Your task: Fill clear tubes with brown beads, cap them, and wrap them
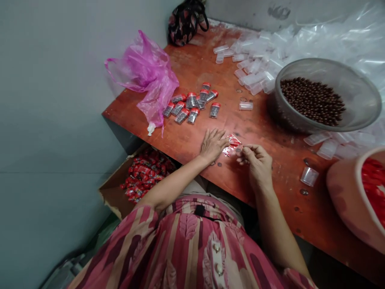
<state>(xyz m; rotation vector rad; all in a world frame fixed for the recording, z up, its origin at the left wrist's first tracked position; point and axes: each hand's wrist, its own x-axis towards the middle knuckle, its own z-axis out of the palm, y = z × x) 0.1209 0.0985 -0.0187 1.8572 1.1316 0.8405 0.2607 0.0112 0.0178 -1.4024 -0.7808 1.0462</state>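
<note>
My left hand [213, 145] lies flat on the red-brown table, fingers spread, its fingertips touching the edge of a small clear wrapper with red print [233, 143]. Just right of that wrapper is my right hand [255, 160], thumb and index finger pinched together above the table. Whatever the pinch holds, if anything, is too small to make out. Beyond my left hand lies a group of small filled containers with red caps [192, 100]. One clear container [246, 106] lies on its side farther back.
A grey bowl of dark beads [313, 100] stands right, near a heap of clear containers [255, 72]. At far right is a pink tub [345, 196] of red pieces. A pink bag [150, 68] lies left; below the edge is a box of red packets [144, 172].
</note>
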